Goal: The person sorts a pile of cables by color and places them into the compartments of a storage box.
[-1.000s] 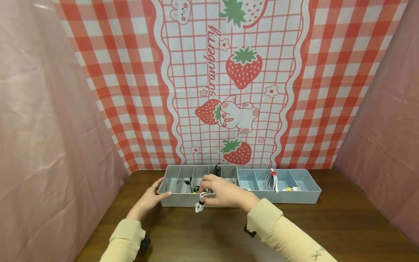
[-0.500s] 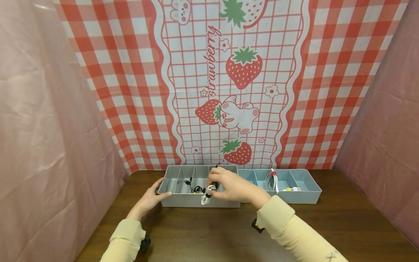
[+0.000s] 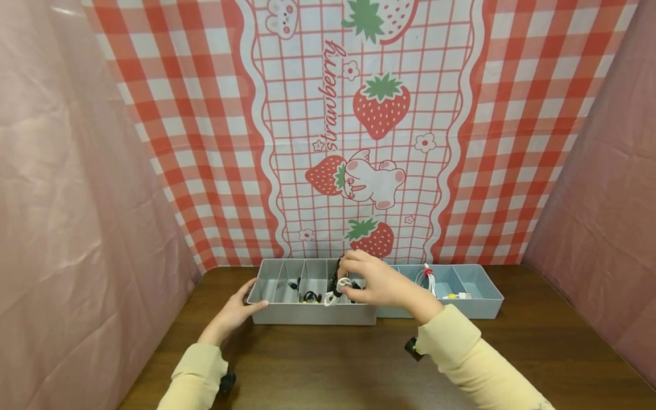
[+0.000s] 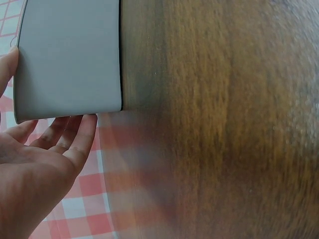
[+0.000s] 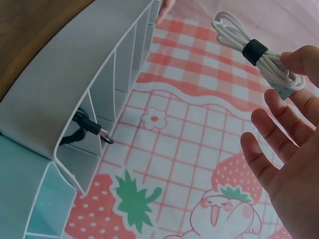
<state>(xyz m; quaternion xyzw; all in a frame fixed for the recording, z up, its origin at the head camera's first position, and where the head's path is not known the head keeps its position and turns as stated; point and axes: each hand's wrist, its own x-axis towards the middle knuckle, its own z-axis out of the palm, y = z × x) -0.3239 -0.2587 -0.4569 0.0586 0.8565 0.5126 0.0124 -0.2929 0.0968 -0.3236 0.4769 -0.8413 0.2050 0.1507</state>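
A bundle of white cable (image 5: 271, 59), folded in loops and bound by a black strap, is pinched between the thumb and fingers of my right hand (image 3: 379, 280). It hangs over the right part of the grey divided box (image 3: 312, 314). At that box's left end, my left hand (image 3: 236, 310) grips the corner, thumb over the front rim. The left wrist view shows the fingertips against the end wall. A dark cable with a metal plug (image 5: 87, 122) pokes out of the end compartment. Small black cables (image 3: 311, 296) lie in a middle compartment.
A blue-grey divided box (image 3: 446, 308) stands against the grey box's right end. Inside it are a white cable with a red tie (image 3: 427, 273) and a white connector with yellow (image 3: 463, 296). A checked strawberry cloth (image 3: 381, 108) hangs behind the wooden table (image 3: 328, 364).
My right hand has moved right and slightly up and back along the grey box, carrying the white cable. The left hand has stayed at the box's left corner.
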